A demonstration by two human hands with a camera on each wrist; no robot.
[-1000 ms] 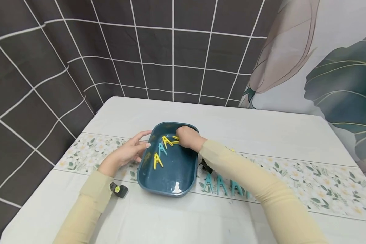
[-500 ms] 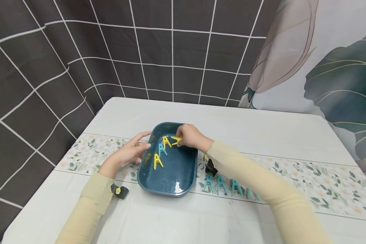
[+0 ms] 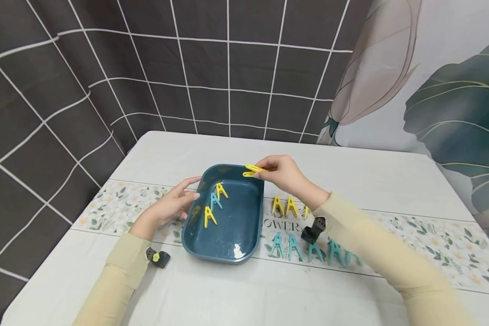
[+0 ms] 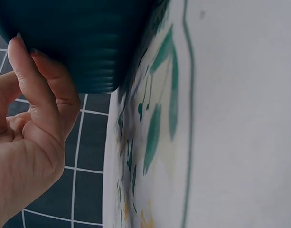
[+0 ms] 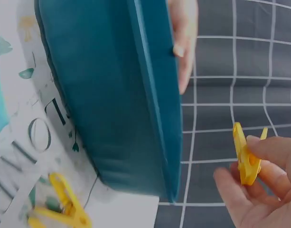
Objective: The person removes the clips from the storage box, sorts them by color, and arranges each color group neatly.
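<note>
Right grip (image 3: 284, 173) pinches yellow clothespin (image 5: 248, 170) between fingertips (image 5: 257, 144).

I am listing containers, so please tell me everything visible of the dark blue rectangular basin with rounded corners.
The dark blue rectangular basin with rounded corners looks like glossy plastic, with a rim around its open top. Ridges show on its outside in the left wrist view. It stands upright on the white, floral-banded tabletop. In its left half are two yellow plastic clothespins and one light blue plastic clothespin. The left hand touches its left side.
</note>
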